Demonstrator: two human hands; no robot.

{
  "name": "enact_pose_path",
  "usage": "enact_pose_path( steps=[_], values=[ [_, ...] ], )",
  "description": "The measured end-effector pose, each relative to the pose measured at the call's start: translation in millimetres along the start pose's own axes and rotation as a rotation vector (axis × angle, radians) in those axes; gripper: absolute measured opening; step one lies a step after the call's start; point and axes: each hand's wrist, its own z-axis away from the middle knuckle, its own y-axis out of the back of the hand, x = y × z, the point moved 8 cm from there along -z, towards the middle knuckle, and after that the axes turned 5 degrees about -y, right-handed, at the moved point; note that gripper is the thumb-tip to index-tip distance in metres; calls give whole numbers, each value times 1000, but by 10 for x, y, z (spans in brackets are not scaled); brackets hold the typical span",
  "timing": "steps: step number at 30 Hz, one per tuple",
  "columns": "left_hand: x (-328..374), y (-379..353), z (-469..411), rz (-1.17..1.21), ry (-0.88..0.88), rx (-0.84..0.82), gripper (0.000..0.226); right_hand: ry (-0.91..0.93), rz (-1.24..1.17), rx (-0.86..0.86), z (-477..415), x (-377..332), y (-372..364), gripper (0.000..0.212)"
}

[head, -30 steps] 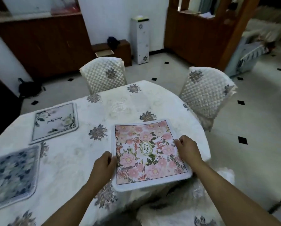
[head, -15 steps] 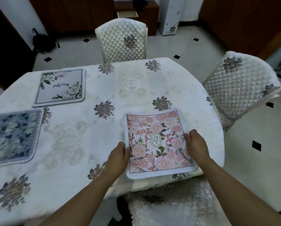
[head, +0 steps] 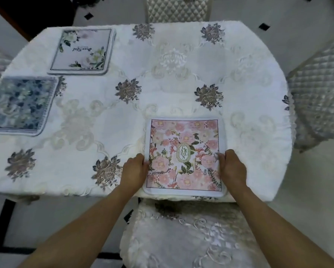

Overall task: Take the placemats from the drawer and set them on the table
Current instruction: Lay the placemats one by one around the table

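Observation:
A pink floral placemat (head: pixel 184 138) with a "GARDEN" label lies flat at the near edge of the table (head: pixel 162 89), which is covered by a white embroidered cloth. My left hand (head: pixel 134 171) grips its left edge and my right hand (head: pixel 232 169) grips its right edge. A blue floral placemat (head: pixel 19 105) lies at the table's left side. A pale placemat with white flowers (head: pixel 83 51) rests at the far left corner.
A fabric-covered chair (head: pixel 191 235) stands just below the pink mat at the near edge. A quilted chair (head: pixel 319 105) is on the right and another (head: pixel 177 8) at the far side. The floor is pale tile with black insets.
The view has tilted down over the table. The pink placemat, held by both hands, has turned square to the table's near edge and now lies flat there.

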Motion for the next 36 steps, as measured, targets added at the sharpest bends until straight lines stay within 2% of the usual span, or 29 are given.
enact_pose_path(
  steps=[8,11,13,15,18,20,26,29,33,36],
  values=[
    [4,-21,34,-48,73,33,25,65,5,29,-126,-70,12,29],
    [28,14,54,-127,65,113,31,162,49,206,-51,-133,106,25],
    [124,34,101,-125,44,209,40,219,84,305,57,-247,119,36],
    [329,-65,138,-130,-34,209,50,364,105,267,220,-495,-40,48],
    [672,-399,224,-163,-181,90,59,584,188,27,583,-880,-549,57],
    [762,-631,250,-176,-203,18,58,645,248,-73,753,-1014,-824,58],
    [660,-699,311,-199,-292,-3,61,644,358,-132,746,-879,-958,65],
    [601,-634,345,-189,-308,-4,63,559,319,-121,636,-640,-799,67],
    [612,-631,163,-133,-253,-43,68,515,270,-138,568,-558,-668,66],
    [792,-555,-414,-61,-188,-29,66,518,210,-148,230,-884,-633,64]
  ],
)
